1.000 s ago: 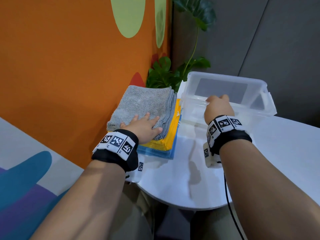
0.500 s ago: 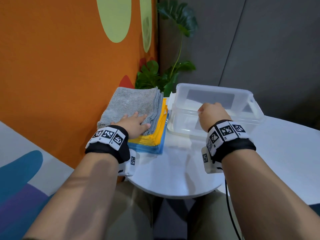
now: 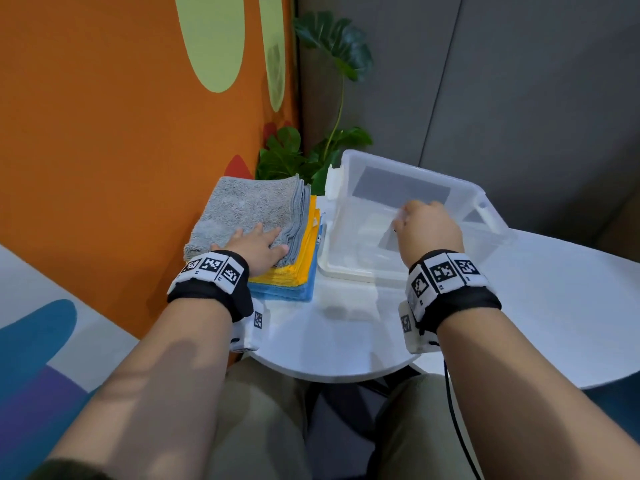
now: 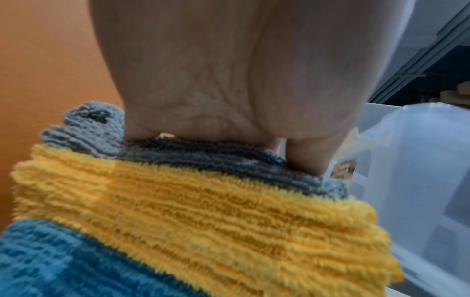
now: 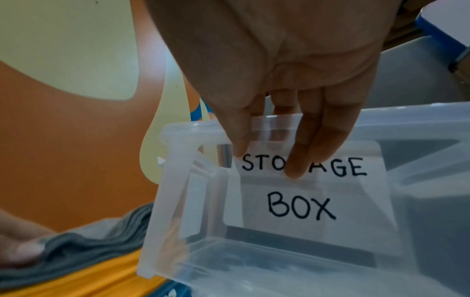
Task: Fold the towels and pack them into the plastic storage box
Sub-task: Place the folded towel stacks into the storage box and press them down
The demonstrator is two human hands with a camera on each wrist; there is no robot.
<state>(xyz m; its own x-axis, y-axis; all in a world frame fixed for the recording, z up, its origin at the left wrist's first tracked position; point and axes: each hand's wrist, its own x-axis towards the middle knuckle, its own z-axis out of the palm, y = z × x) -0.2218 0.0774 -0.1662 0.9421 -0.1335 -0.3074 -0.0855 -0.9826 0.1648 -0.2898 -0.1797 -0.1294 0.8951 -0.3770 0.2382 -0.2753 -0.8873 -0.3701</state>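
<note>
The right hand's (image 3: 427, 230) grip is hooked over the near wall of the plastic storage box (image 3: 478, 216), with its fingers (image 5: 305, 152) draped inside against the handwritten label (image 5: 305, 191) reading "STORAGE BOX"; the left hand (image 3: 258, 249) has no clamped grip, its fingers spread flat on top of the towel stack.

The white tabletop (image 3: 554, 306) carries both items, set against an orange wall (image 3: 121, 133) with a leafy plant (image 3: 311, 154) behind. The box sits at the right of centre, uncovered and seemingly with no towels in it, its long axis running from the stack's side off to the right and its mouth tipped slightly toward the person, probably because the hooked fingers are pulling or steadying it for loading.

Just beside it, at the left, lies the stack of folded towels: the grey towel (image 3: 249, 209) on top, the yellow towel (image 3: 304, 258) under it and the blue towel (image 3: 291, 291) at the bottom. The stack's long axis runs away from the person, toward the plant, with the layered edges facing the box. The flat palm appears to hold the pile square.

Folding looks finished; packing seems not yet begun.
</note>
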